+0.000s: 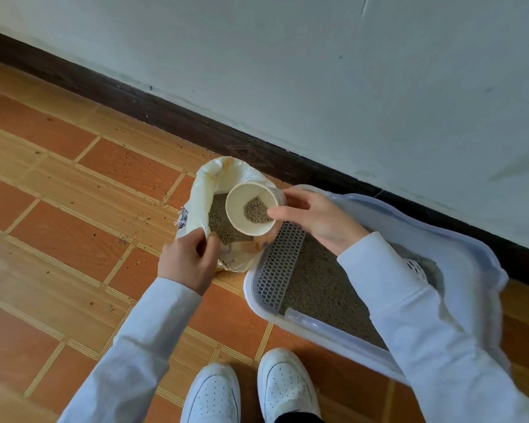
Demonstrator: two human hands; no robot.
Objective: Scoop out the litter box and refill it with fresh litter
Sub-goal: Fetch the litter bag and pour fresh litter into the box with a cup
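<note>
An open litter bag [206, 190] stands on the floor, with grey-brown litter inside. My left hand [188, 261] pinches the bag's near rim and holds it open. My right hand [312, 213] grips a white paper cup [242, 206], tilted on its side over the bag's mouth with a little litter in it. To the right lies the pale litter box [327, 329], holding litter and a grey grid step [280, 264] at its left end. My right sleeve hides part of the box.
The wall and dark baseboard [177, 117] run diagonally behind the bag and box. Scattered litter grains dot the tiled floor [74, 184] to the left. My two white shoes [251, 392] stand just below the box's near corner.
</note>
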